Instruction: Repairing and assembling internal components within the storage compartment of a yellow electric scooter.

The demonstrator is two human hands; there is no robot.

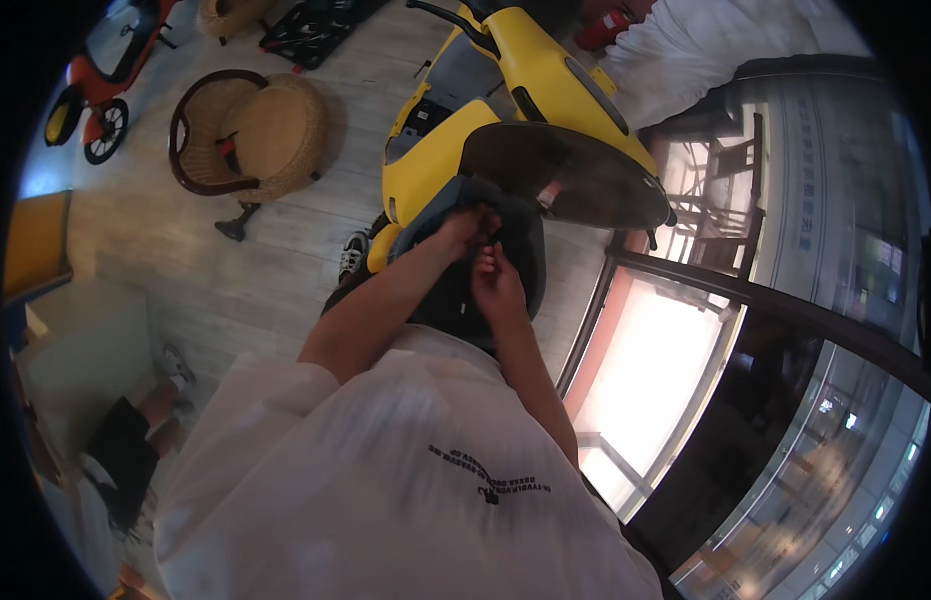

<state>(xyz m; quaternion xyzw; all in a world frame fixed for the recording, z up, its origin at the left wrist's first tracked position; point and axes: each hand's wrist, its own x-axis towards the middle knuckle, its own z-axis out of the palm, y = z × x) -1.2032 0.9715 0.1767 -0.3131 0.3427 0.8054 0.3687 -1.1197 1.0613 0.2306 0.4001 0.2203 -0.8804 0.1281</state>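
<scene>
My left hand (470,228) and my right hand (493,278) are close together in front of my body, fingers curled inward and almost touching. Whatever is pinched between the fingers is too small and dim to make out. Beneath them is a dark seat-like surface (520,238), with a blue-grey part at its far side. Just beyond stands a yellow scooter (435,165), its side opening showing dark parts inside. A large dark oval panel (575,180) lies across its right side, close to my hands.
A wicker chair (290,125) stands at the left with a red-and-black object on it; a dark drill-like tool (235,222) lies on the floor beside it. Farther off are an open black tool case (315,32) and an orange bike (103,125). Windows (655,370) line the right. Someone sits lower left.
</scene>
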